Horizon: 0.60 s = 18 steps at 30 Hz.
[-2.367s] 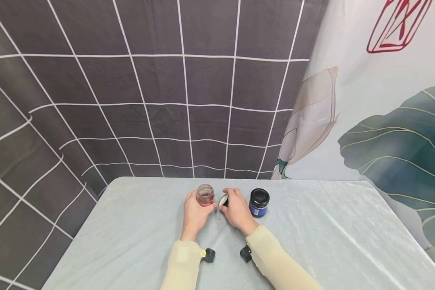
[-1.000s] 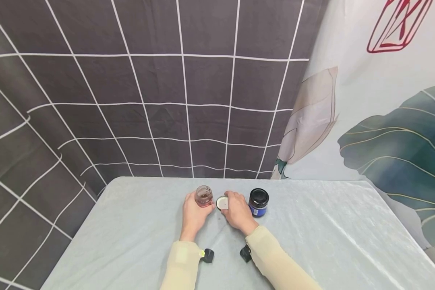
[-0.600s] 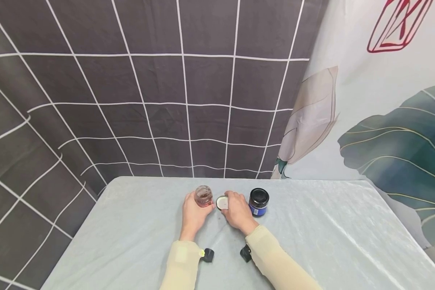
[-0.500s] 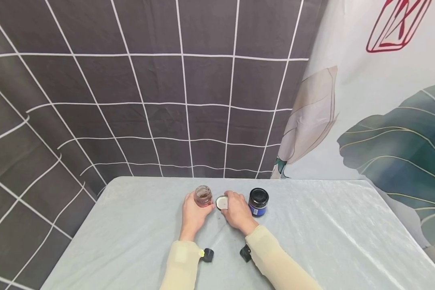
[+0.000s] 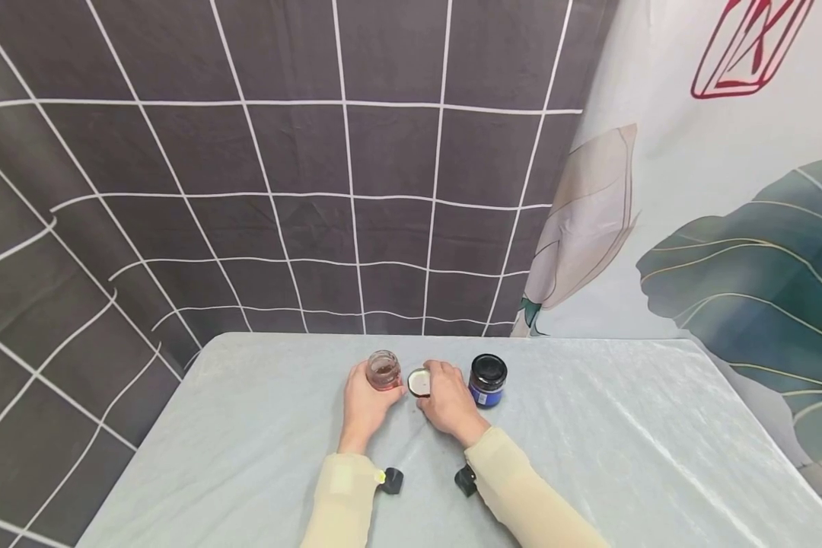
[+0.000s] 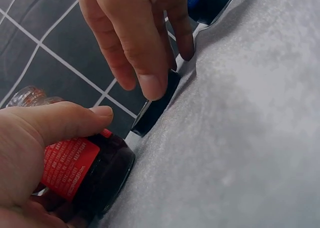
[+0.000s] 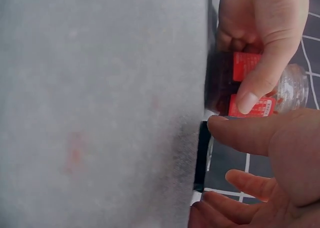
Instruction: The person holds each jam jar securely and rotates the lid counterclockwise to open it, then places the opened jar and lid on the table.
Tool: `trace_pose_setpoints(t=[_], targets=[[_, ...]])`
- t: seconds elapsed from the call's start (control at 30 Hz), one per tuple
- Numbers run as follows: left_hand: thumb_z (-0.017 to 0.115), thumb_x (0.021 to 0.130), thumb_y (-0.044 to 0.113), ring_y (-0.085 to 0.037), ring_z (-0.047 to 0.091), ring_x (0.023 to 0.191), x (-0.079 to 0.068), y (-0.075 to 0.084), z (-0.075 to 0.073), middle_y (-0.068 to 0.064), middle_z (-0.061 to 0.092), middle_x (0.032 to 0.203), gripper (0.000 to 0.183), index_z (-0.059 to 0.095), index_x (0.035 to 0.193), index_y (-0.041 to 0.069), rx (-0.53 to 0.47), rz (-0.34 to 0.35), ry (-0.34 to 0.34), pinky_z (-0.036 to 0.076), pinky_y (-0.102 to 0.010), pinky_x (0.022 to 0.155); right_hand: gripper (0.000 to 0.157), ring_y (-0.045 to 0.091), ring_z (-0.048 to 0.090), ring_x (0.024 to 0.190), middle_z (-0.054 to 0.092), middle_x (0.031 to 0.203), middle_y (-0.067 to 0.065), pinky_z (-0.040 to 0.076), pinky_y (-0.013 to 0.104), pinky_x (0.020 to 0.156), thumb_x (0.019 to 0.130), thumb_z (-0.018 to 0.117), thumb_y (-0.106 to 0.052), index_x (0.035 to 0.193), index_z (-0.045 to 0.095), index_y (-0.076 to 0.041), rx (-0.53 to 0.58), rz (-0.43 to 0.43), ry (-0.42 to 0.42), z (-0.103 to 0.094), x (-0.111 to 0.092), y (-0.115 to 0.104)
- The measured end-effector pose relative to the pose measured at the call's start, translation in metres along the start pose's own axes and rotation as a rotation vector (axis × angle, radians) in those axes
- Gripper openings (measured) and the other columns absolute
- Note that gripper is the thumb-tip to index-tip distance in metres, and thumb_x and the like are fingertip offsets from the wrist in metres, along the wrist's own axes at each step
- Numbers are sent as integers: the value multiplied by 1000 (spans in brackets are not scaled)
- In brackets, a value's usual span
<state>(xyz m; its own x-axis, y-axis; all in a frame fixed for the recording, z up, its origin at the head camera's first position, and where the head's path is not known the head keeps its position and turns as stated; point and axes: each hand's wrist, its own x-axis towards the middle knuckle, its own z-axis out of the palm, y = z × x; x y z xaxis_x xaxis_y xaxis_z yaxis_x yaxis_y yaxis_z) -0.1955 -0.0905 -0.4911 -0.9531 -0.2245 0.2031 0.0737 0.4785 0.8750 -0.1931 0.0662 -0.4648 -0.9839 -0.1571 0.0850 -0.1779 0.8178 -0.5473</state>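
Both hands matter: keep your left hand [image 5: 364, 402] wrapped round the open red-labelled jar [image 5: 385, 371] on the table [image 5: 589, 457] while your right hand [image 5: 447, 399], fingers loosely spread, settles the black lid [image 5: 420, 383] flat beside it.

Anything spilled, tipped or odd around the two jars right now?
Nothing spilled. The open red-labelled glass jar stands upright in the left hand. Its black lid lies inverted on the grey tablecloth under the right hand.
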Motion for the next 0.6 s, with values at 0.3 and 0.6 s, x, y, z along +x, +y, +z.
trace_pose_setpoints(t=[0.3,0.6], targets=[[92,64,10,-38,54,126,1,3,-2,-24,57,133,86,49,137,-4,-88,-34,-16,40,-50,108,60,41,54,121,59,126,23,46,51,99,80,80,-11,133,55,3,9,-74,32,-9,-5,-6],[92,65,9,-37,51,130,0,4,-4,-23,52,139,91,46,142,-1,-154,-12,-23,38,-48,111,59,42,53,120,58,127,23,48,53,96,82,80,-10,133,54,2,-2,-116,67,-20,-8,-12]])
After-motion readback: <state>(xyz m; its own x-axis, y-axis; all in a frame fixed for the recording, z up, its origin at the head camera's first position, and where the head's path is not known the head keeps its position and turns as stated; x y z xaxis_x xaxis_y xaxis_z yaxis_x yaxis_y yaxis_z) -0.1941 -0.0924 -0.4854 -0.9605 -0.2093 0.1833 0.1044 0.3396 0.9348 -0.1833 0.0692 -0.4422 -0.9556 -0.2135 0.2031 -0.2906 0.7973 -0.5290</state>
